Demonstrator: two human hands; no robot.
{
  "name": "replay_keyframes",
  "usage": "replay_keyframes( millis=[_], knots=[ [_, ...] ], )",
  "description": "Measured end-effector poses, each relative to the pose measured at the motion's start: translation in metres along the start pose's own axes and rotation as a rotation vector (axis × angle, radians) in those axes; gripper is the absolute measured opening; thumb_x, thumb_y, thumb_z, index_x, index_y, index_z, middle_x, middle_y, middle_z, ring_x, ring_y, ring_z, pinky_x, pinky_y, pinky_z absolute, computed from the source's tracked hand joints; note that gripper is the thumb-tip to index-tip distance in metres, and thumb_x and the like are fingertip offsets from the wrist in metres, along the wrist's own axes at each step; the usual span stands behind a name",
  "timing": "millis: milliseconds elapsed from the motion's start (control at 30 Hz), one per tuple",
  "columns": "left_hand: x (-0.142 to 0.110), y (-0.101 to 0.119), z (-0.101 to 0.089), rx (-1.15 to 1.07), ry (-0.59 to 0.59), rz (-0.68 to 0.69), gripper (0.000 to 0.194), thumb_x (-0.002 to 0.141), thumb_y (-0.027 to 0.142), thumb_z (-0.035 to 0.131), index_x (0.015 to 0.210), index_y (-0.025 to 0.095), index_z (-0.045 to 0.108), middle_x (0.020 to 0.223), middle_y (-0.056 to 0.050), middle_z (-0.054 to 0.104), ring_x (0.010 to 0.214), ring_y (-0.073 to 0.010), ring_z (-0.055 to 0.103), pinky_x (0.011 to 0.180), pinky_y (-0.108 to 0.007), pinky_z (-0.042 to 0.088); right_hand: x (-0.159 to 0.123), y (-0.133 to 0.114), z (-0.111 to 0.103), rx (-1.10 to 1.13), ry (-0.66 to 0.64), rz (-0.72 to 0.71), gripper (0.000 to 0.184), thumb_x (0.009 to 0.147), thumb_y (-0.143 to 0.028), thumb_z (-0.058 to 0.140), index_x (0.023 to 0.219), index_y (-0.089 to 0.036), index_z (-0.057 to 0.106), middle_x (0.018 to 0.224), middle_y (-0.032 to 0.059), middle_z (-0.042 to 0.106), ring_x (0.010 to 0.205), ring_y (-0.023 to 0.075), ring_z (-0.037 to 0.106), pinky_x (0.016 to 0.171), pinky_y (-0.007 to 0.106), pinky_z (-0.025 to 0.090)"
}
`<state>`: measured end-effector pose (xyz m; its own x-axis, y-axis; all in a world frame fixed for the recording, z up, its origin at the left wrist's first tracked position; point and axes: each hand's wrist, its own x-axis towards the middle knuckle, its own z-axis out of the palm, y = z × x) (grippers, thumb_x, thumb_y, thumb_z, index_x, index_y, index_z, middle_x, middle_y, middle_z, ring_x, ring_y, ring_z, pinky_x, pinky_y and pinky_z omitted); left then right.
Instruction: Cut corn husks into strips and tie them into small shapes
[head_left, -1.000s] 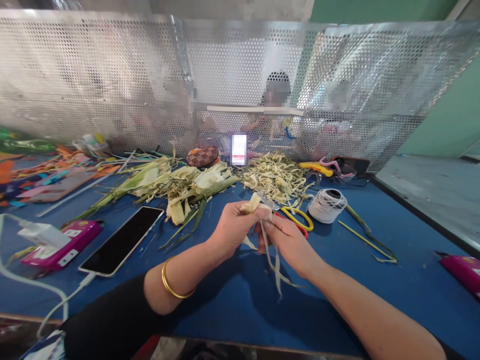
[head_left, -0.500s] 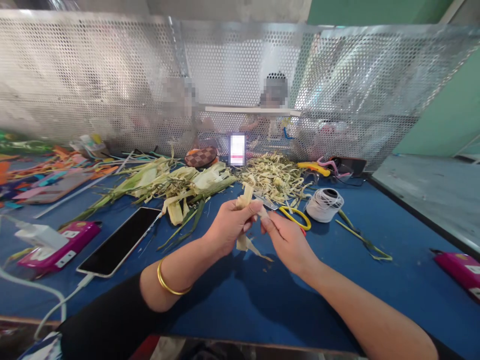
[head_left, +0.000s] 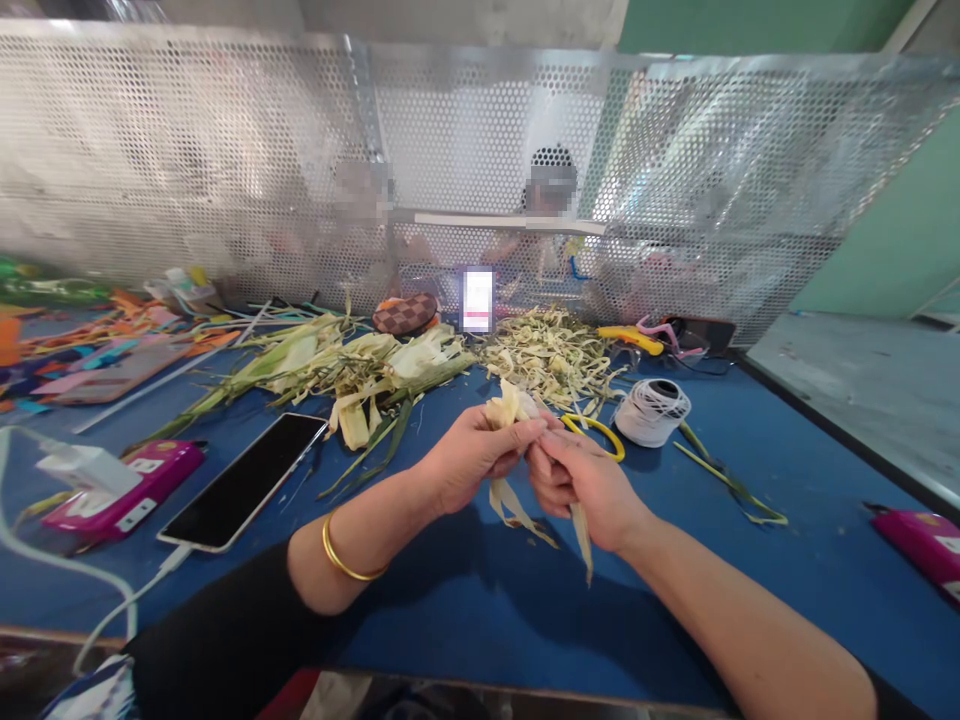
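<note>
While the left fingers (head_left: 519, 436) and right fingers (head_left: 553, 488) pinch the pale husk (head_left: 508, 403) above the blue tabletop (head_left: 465, 620), this looks like the twisting part, and the next move likely needs a tight hold.

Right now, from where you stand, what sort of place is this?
Probably a craft workroom: the blue table bears a heap of pale strips, seemingly corn husk, with a spool of white thread nearby, and a perforated metal screen runs along its back.
</note>
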<state>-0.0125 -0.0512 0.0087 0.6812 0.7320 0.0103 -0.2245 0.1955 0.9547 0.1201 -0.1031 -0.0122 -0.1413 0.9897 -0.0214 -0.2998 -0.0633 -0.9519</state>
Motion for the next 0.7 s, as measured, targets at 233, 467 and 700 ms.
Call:
replay_keyframes(
  millis=[233,467,700],
  knots=[
    [0.005,-0.004,-0.001,0.015,0.169,0.066,0.036,0.066,0.048,0.072,0.067,0.014,0.061,0.051,0.004,0.048,0.041,-0.0033,0.033,0.039,-0.019,0.019,0.002,0.005,0.0,-0.104,0.021,0.016,0.039,0.078,-0.058,0.055,0.066,-0.021,0.045,0.048,-0.012,0.021,0.036,0.0052,0.017,0.034,0.019,0.024],
    [0.01,0.003,-0.009,-0.001,0.364,0.084,0.033,0.064,0.043,0.075,0.069,0.012,0.065,0.053,0.003,0.055,0.037,-0.0015,0.031,0.036,-0.018,0.016,0.006,0.002,-0.011,-0.703,0.14,-0.258,0.042,0.089,-0.053,0.041,0.062,-0.021,0.047,0.049,-0.0064,0.034,0.044,0.0097,0.033,0.044,0.024,0.027],
    [0.02,0.019,-0.033,-0.126,0.583,0.155,0.022,0.07,0.03,0.073,0.068,0.011,0.061,0.051,0.005,0.05,0.036,0.0009,0.029,0.034,-0.015,0.013,0.008,-0.013,-0.025,-0.944,0.2,-0.331,0.04,0.091,-0.043,0.041,0.058,-0.021,0.047,0.049,-0.0042,0.041,0.049,0.0116,0.039,0.052,0.025,0.029]
  ],
)
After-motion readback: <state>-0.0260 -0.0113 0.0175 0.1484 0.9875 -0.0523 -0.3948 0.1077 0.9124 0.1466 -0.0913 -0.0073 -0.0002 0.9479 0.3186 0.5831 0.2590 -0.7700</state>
